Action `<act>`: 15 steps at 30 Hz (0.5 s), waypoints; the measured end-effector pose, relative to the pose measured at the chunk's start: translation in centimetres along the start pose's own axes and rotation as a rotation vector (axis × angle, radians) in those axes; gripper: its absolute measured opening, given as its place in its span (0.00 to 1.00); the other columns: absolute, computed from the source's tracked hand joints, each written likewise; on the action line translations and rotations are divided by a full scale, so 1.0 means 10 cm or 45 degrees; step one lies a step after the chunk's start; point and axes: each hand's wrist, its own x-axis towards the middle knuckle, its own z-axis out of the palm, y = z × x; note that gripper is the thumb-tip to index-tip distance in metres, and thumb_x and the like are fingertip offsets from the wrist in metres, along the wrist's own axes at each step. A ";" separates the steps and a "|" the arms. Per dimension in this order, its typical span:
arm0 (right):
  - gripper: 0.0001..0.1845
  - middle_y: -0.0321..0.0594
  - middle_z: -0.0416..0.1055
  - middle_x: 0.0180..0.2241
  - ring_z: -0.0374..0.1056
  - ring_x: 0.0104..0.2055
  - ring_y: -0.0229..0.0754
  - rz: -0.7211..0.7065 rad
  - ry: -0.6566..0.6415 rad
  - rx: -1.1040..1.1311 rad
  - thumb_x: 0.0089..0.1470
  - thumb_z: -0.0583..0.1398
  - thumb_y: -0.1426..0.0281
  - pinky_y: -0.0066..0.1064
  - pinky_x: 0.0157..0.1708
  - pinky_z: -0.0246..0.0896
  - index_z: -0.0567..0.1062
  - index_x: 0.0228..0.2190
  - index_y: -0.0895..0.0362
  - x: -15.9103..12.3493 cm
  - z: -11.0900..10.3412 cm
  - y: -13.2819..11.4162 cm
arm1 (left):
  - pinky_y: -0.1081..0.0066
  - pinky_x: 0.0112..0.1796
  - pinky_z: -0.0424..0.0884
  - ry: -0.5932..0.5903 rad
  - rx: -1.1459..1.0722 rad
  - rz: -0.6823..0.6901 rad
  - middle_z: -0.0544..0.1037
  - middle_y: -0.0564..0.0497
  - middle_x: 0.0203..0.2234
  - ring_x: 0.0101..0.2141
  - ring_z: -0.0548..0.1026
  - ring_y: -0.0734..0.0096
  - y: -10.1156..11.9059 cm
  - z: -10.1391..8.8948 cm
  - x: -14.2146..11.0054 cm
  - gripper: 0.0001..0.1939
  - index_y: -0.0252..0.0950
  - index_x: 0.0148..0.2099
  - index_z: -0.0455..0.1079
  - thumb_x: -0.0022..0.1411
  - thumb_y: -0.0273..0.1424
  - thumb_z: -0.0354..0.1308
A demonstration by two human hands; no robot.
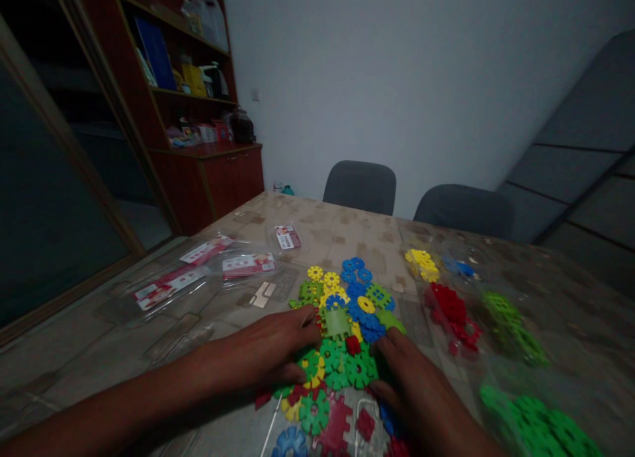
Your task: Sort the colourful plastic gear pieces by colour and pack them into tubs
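A loose pile of plastic building pieces lies on the table between my two hands. My left hand (280,344) is at its left side, thumb and fingers apart, touching the edge. Along the right side rests my right hand (419,381), also spread, with some fingertips hidden. Between them are green notched discs (335,361), a light green square piece (337,322) and a small red piece (352,344). Blue discs (356,270) and yellow discs (315,272) lie at the pile's far end. Nearer me are a dark red square piece (336,420) and a blue disc (290,442).
Clear bags on the right hold yellow pieces (422,264), red pieces (452,315), light green pieces (513,325) and green discs (543,424). Clear packaging with printed labels (248,265) lies at the left. Two grey chairs (360,187) stand behind the patterned table (342,229).
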 end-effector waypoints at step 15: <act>0.09 0.36 0.75 0.33 0.68 0.35 0.40 -0.050 -0.017 0.444 0.53 0.61 0.80 0.29 0.35 0.58 0.73 0.34 0.55 0.05 0.14 -0.04 | 0.70 0.39 0.66 -0.003 0.024 0.044 0.78 0.51 0.37 0.37 0.75 0.66 -0.08 -0.06 -0.09 0.05 0.41 0.43 0.71 0.69 0.29 0.54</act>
